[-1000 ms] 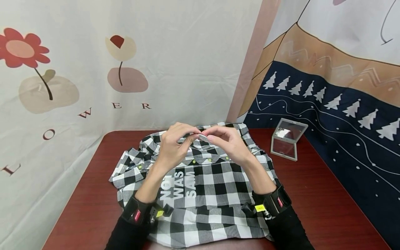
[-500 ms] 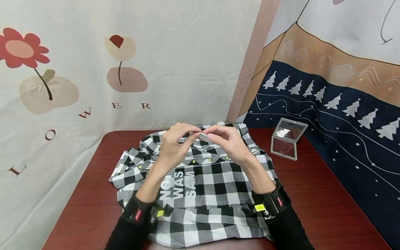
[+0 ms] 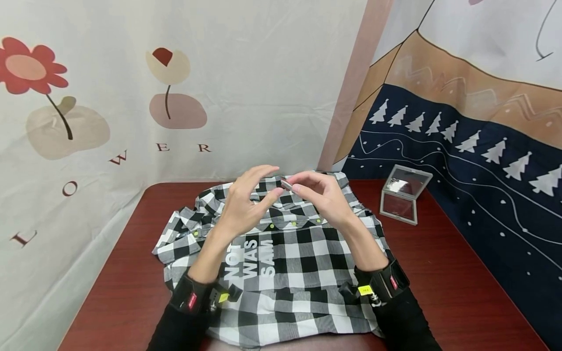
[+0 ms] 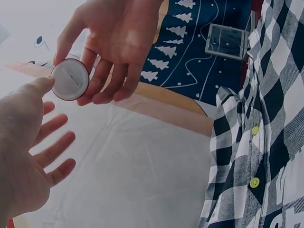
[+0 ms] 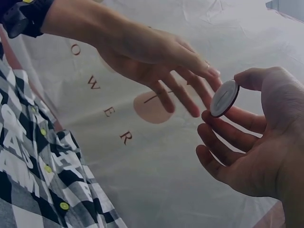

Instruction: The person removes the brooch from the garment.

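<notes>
A small round pin badge [image 3: 286, 185] is held up over the far part of a black-and-white checked shirt [image 3: 307, 273]. My right hand [image 3: 325, 197] pinches it between thumb and fingers. In the left wrist view the badge [image 4: 70, 80] turns a pale face with a thin pin across it, edged by a dark reddish rim. My left hand [image 3: 241, 202] has its fingers spread, the thumb tip close by the badge's edge. From the right wrist, the badge [image 5: 225, 99] appears tilted, with the left fingers [image 5: 178, 95] beyond it.
The shirt lies spread on a dark red table [image 3: 448, 273], with yellow-green buttons and white lettering. To its right stands an opened two-panel mirror [image 3: 406, 190]. Printed cloth [image 3: 263, 87] hangs behind the table and along the right side.
My left hand has let go of the badge and its fingers have spread apart. The badge has tilted in my right hand, which keeps its pinch in nearly the same place.
</notes>
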`<state>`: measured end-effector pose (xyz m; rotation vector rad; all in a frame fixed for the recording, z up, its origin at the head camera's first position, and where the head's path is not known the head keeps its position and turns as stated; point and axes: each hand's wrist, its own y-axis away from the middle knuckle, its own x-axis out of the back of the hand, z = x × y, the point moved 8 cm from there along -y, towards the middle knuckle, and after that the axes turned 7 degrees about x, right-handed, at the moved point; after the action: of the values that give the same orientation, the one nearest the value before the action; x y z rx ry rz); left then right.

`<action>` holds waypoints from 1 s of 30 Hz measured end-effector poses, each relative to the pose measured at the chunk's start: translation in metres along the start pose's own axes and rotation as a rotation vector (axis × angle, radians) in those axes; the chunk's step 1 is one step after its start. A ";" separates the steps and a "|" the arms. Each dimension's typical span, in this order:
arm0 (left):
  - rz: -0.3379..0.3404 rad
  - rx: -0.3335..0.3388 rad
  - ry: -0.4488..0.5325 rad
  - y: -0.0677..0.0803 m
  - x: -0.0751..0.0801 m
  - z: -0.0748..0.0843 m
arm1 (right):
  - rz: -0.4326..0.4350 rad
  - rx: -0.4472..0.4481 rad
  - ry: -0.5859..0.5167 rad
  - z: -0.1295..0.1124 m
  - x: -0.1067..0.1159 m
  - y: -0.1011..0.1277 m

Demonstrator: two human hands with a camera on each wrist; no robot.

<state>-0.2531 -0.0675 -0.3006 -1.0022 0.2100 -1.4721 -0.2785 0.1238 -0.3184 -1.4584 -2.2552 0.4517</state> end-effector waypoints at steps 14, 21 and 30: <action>-0.185 0.202 -0.167 0.003 -0.014 -0.024 | 0.026 0.013 0.226 -0.007 0.023 0.002; -0.234 0.200 -0.221 0.001 -0.025 -0.033 | 0.019 -0.005 0.402 0.003 0.036 0.011; -0.311 0.190 -0.268 0.004 -0.046 -0.042 | 0.055 -0.037 0.625 0.026 0.063 0.031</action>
<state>-0.2861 -0.0456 -0.3489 -1.0972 -0.2860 -1.5822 -0.2905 0.1926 -0.3455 -1.4300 -1.7326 -0.0393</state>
